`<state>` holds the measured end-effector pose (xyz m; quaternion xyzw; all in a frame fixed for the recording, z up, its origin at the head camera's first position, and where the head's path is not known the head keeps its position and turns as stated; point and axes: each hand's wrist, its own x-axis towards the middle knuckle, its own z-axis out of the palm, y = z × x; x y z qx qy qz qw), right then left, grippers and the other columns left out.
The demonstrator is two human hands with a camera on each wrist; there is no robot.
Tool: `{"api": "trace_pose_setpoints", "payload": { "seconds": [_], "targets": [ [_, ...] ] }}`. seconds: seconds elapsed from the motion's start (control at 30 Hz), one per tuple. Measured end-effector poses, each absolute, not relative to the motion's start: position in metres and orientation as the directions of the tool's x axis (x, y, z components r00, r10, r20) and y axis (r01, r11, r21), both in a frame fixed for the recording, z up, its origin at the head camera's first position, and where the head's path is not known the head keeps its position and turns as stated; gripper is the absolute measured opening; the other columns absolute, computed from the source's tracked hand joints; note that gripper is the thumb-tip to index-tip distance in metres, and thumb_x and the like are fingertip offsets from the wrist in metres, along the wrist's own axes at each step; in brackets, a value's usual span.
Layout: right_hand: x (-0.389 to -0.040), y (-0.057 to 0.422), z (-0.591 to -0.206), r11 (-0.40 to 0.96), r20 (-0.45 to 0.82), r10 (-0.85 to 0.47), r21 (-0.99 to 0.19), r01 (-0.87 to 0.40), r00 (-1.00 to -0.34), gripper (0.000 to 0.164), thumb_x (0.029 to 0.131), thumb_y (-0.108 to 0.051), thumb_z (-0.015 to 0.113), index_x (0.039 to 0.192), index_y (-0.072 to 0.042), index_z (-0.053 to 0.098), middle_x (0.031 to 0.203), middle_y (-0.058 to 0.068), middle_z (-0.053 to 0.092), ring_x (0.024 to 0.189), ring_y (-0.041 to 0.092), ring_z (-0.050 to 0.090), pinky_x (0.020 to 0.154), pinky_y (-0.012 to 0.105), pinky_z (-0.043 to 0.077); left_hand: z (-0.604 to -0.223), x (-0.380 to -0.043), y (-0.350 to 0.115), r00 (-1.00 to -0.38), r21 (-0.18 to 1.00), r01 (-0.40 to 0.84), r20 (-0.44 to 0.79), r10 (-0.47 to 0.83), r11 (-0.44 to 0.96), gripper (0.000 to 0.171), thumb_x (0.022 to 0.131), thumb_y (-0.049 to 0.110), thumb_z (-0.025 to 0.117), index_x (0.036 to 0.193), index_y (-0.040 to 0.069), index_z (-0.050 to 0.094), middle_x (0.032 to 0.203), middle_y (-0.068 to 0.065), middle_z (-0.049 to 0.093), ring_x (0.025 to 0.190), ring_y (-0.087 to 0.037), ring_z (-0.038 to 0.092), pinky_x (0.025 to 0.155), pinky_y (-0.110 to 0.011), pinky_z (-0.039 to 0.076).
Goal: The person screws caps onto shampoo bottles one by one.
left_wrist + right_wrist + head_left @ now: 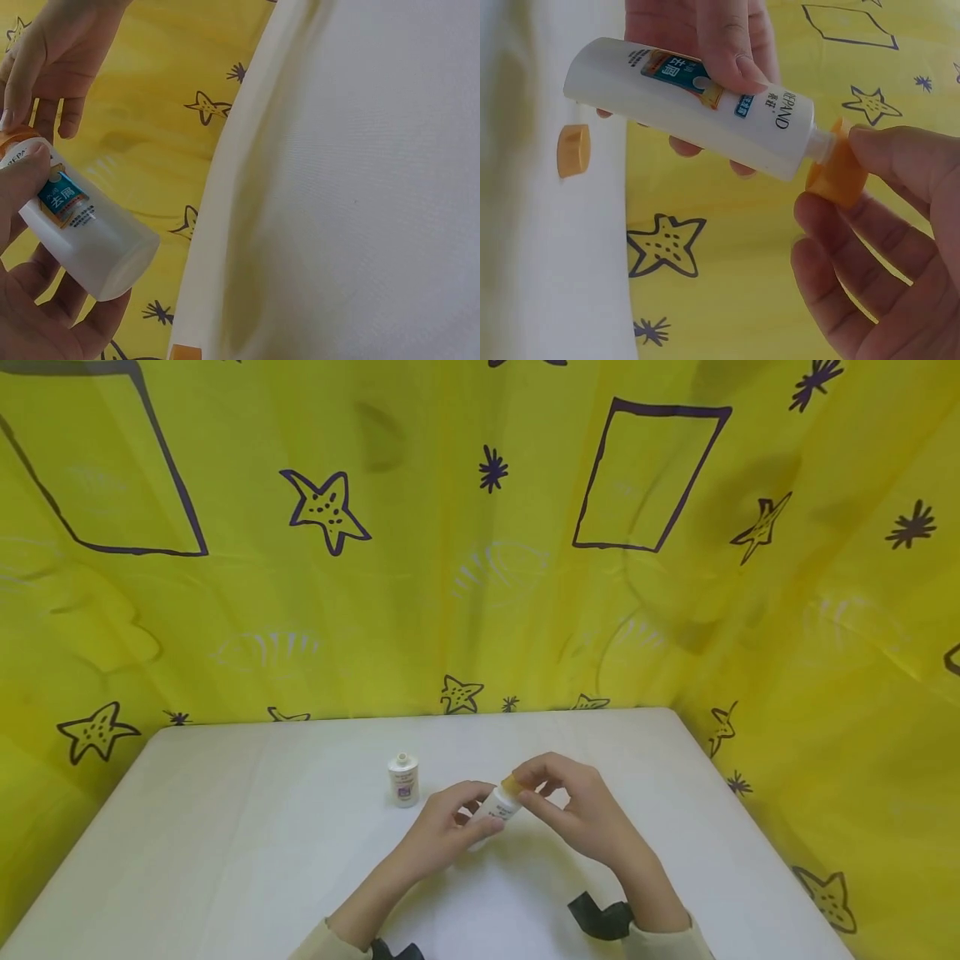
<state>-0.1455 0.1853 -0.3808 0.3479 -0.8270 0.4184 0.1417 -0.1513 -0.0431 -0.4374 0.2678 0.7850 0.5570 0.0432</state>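
My left hand point(450, 827) grips a white shampoo bottle point(690, 105) round its body, with the thumb over the printed label. The bottle is held tilted above the table, its neck end toward my right hand point(581, 806). That hand pinches an orange cap point(838, 169) between thumb and fingers. The cap sits askew at the neck, and part of the white neck shows beside it. Left of my hands, a second white bottle point(403, 783) stands upright on the table with its narrow neck bare.
Another orange cap point(574, 150) rests on the white-covered table point(225, 843). Yellow curtains point(420, 610) with dark star drawings hang behind the table and along its sides. A dark band point(603, 918) sits at my right wrist.
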Motion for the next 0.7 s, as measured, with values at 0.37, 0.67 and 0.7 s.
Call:
{"api": "trace_pose_setpoints", "payload": {
  "seconds": [0.37, 0.67, 0.7],
  "targets": [
    [-0.1455, 0.1874, -0.3793, 0.381, 0.545, -0.503, -0.557, -0.738, -0.671, 0.030, 0.085, 0.003, 0.072, 0.112, -0.012, 0.071, 0.118, 0.001, 0.067, 0.099, 0.015, 0.067, 0.074, 0.025, 0.059, -0.4340, -0.1517, -0.0458, -0.863, 0.899, 0.363, 0.226, 0.452, 0.244, 0.034, 0.092, 0.030, 0.072, 0.124, 0.018, 0.066, 0.110, 0.003, 0.069, 0.098, -0.015, 0.062, 0.081, -0.032, 0.056],
    [-0.1452, 0.1881, -0.3787, 0.390, 0.531, -0.492, -0.575, -0.720, -0.690, 0.033, 0.085, 0.001, 0.075, 0.114, -0.014, 0.071, 0.120, 0.001, 0.068, 0.101, 0.015, 0.067, 0.077, 0.028, 0.059, -0.4329, -0.1516, -0.0464, -0.857, 0.903, 0.369, 0.239, 0.456, 0.221, 0.034, 0.093, 0.029, 0.071, 0.124, 0.017, 0.066, 0.111, 0.001, 0.069, 0.098, -0.017, 0.062, 0.081, -0.032, 0.056],
    [-0.1450, 0.1882, -0.3787, 0.398, 0.528, -0.487, -0.575, -0.715, -0.696, 0.032, 0.085, -0.001, 0.076, 0.113, -0.015, 0.071, 0.121, 0.000, 0.067, 0.105, 0.015, 0.066, 0.078, 0.028, 0.059, -0.4329, -0.1516, -0.0462, -0.857, 0.902, 0.371, 0.239, 0.457, 0.223, 0.034, 0.093, 0.030, 0.071, 0.125, 0.017, 0.066, 0.111, 0.001, 0.069, 0.098, -0.017, 0.062, 0.081, -0.032, 0.056]
  ]
}}
